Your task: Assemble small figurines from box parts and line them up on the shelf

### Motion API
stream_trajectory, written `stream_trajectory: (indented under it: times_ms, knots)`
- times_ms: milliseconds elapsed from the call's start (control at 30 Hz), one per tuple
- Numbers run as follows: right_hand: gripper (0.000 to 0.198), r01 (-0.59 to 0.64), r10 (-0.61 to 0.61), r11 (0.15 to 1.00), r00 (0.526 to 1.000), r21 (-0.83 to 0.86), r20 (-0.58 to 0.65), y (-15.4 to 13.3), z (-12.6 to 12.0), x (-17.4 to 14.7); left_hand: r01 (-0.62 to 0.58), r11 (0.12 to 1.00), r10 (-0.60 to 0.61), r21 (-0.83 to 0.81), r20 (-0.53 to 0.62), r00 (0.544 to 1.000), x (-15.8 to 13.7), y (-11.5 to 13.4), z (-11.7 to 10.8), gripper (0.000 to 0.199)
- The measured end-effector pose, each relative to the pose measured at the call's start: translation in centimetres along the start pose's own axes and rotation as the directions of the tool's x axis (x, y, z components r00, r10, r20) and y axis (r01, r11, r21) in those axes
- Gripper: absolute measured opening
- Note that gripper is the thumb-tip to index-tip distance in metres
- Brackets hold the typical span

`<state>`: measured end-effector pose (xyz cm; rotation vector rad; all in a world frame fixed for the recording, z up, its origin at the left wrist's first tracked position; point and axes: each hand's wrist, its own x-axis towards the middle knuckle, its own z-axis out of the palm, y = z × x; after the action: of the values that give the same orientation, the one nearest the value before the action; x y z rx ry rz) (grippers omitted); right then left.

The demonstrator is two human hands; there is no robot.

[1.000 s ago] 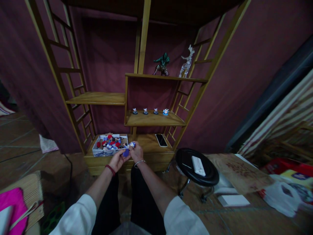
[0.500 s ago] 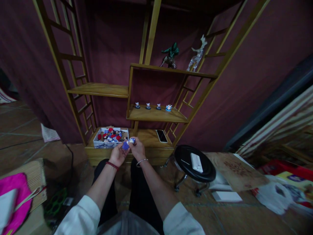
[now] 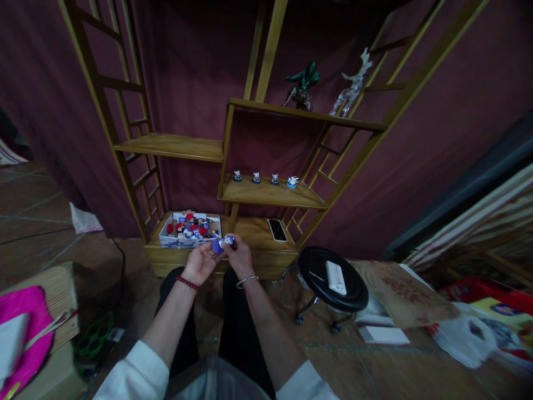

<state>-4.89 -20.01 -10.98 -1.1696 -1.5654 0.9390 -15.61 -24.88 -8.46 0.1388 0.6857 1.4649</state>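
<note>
From my head, I see my right hand (image 3: pixel 240 258) pinching a little blue and white toy (image 3: pixel 220 244). My left hand (image 3: pixel 200 265) is half curled, palm up, fingers touching the toy's round bottom; I can't tell how tightly. The toy is up in front of the low shelf (image 3: pixel 250 233), near the box (image 3: pixel 171 243) of small toys (image 3: pixel 192 228).

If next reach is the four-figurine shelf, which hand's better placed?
Probably the right hand: it's on the purple figurine and nearer that shelf; the left hand, also touching the figurine, is nearer the box.
</note>
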Motion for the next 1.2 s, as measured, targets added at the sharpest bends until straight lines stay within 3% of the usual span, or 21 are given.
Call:
stream_trajectory:
  times_ms: [533, 700, 1200]
  knots:
    - [0.033, -0.105, 0.082, 0.942, 0.993, 0.319, 0.085, -2.2, -1.0, -0.7, -0.045, 0.999, 0.047, -0.03, 0.059, 0.997, -1.0, -0.3, -0.1, 0.016]
    - [0.033, -0.161, 0.132, 0.917, 0.986, 0.365, 0.102, -2.4, -0.9, -0.7, -0.045, 0.999, 0.045, 0.005, 0.033, 0.998, -1.0, -0.2, -0.1, 0.016]
    - [0.033, -0.134, 0.099, 0.926, 0.988, 0.352, 0.116, -2.2, -1.3, -0.8, -0.038, 0.999, 0.037, 0.018, 0.026, 0.999, -0.7, -0.5, -0.2, 0.014]
